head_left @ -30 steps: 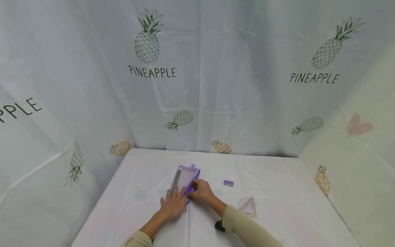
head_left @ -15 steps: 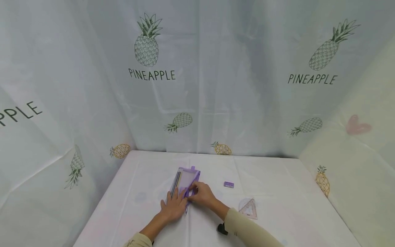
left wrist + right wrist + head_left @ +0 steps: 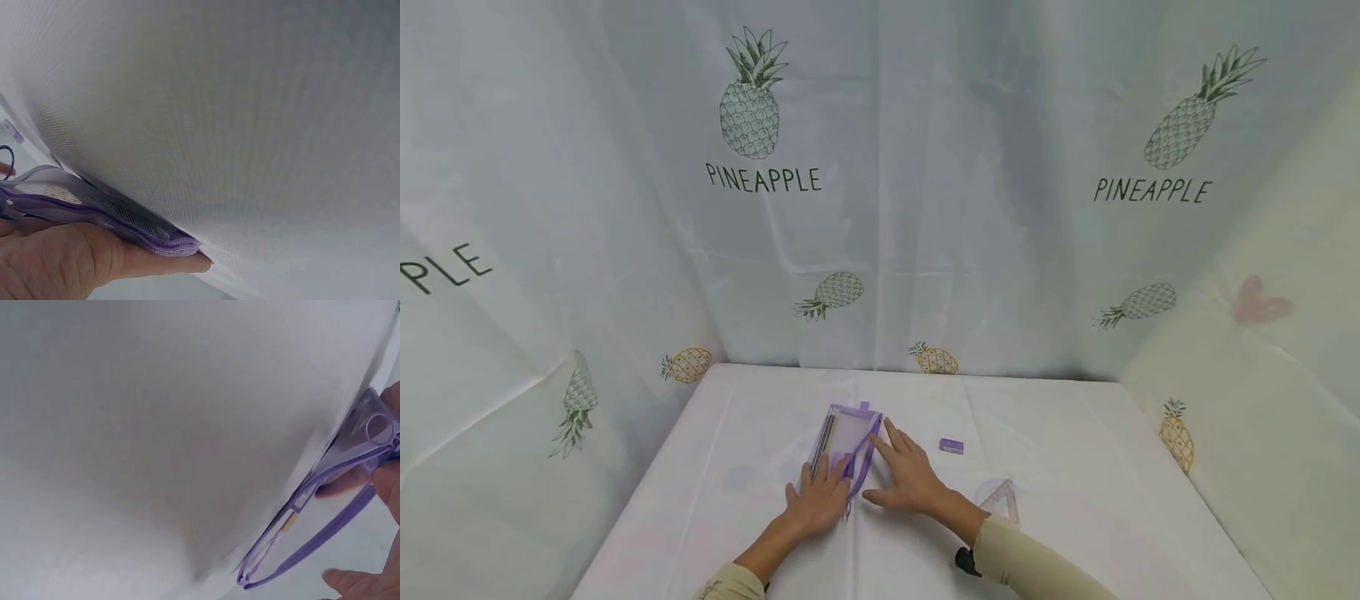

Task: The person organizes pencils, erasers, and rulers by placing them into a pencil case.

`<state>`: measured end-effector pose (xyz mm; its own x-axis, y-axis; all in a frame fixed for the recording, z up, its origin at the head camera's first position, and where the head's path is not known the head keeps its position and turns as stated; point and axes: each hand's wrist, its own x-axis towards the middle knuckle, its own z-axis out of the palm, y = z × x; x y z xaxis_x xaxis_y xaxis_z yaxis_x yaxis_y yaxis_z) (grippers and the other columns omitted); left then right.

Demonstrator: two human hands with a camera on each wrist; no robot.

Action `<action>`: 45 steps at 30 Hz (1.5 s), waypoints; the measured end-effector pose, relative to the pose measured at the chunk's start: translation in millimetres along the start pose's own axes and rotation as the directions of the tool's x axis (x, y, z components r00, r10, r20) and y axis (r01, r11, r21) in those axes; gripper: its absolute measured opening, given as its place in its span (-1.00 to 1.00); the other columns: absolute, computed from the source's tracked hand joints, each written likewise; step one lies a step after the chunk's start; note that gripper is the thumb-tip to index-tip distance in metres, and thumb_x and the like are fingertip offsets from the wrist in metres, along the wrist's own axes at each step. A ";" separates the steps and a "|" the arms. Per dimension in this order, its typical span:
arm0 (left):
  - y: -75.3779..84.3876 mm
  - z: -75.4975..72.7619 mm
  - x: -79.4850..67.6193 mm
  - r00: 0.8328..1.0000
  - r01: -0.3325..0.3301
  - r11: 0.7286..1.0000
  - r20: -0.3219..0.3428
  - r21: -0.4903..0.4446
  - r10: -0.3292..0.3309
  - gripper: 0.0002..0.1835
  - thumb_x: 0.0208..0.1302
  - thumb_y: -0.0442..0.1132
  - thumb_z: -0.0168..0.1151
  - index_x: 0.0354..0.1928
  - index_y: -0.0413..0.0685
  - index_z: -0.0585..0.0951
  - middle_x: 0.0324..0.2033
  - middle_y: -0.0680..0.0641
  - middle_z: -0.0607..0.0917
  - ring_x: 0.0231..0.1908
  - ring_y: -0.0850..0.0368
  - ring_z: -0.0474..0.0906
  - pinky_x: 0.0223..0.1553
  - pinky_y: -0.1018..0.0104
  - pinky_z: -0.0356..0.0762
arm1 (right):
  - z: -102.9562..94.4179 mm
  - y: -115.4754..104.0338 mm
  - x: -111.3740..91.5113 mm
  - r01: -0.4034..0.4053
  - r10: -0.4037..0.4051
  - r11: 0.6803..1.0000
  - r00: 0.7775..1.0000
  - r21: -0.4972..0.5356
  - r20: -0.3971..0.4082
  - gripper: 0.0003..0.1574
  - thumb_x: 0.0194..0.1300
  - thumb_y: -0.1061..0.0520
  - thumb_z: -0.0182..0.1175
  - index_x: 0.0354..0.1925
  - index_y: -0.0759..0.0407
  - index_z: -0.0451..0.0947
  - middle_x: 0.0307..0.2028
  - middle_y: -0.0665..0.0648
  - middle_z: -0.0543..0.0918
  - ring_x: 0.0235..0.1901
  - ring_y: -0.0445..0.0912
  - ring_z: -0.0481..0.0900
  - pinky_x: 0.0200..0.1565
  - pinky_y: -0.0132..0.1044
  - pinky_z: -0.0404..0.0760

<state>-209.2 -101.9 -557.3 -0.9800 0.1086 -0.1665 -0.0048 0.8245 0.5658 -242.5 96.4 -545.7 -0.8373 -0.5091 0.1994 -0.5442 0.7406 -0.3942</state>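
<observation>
A purple-edged mesh pencil case [image 3: 854, 427] lies on the table with several pencils [image 3: 823, 440] inside along its left side. Its zip edge gapes on the right, which the right wrist view shows as a loop of purple zip [image 3: 325, 534]. Inside, near the gap, a small purple item [image 3: 849, 465] shows. My left hand [image 3: 820, 502] rests flat on the near end of the case, fingers spread. My right hand [image 3: 912, 479] is spread at the case's right edge, fingertips by the zip, holding nothing.
To the right of the case lies a small purple-and-white block [image 3: 951, 447]. A transparent set square [image 3: 1004, 502] lies further right, partly hidden by my right forearm. Pineapple-printed cloth [image 3: 940, 250] hangs behind and beside the white-covered table [image 3: 1075, 450].
My right hand has let go of the zip edge and spread its fingers, drawing slightly right. The case's opening now gapes wider. My left hand stays on the case.
</observation>
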 end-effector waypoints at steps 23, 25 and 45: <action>3.8 9.3 -4.1 0.996 -0.038 0.991 -0.081 0.130 0.048 -0.39 0.49 0.06 -0.15 0.45 -0.07 0.32 0.49 -0.38 0.11 0.46 -0.55 -0.15 0.23 -0.66 -0.26 | -9.4 4.9 -22.7 0.091 -0.083 0.994 0.990 -0.066 0.116 0.18 0.25 -0.55 0.01 0.57 0.00 -0.06 0.57 0.30 -0.25 0.49 0.39 -0.02 0.34 0.42 0.10; 4.6 11.0 -6.0 0.994 -0.039 0.988 -0.097 0.148 0.054 -0.38 0.48 0.07 -0.14 0.46 -0.08 0.31 0.49 -0.38 0.11 0.46 -0.54 -0.13 0.23 -0.65 -0.25 | -11.2 5.1 -23.9 0.085 -0.077 0.994 0.990 -0.066 0.117 0.18 0.25 -0.55 0.01 0.57 -0.01 -0.06 0.58 0.28 -0.27 0.49 0.38 -0.02 0.34 0.41 0.09; 5.0 17.8 -13.4 0.992 0.010 0.993 -0.128 0.121 0.006 -0.36 0.49 0.09 -0.17 0.49 -0.04 0.25 0.50 -0.37 0.09 0.44 -0.56 -0.15 0.15 -0.72 -0.29 | -25.2 50.2 -24.5 -0.090 0.092 0.995 0.995 -0.048 0.043 0.49 -0.10 -0.47 0.44 0.57 0.00 -0.06 0.56 0.32 -0.12 0.43 0.33 0.13 0.26 0.44 0.19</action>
<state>-192.5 -89.3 -566.6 -0.9974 0.0415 -0.0586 0.0097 0.8867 0.4623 -250.6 157.2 -547.8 -0.8810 -0.4568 0.1233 -0.4682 0.8039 -0.3669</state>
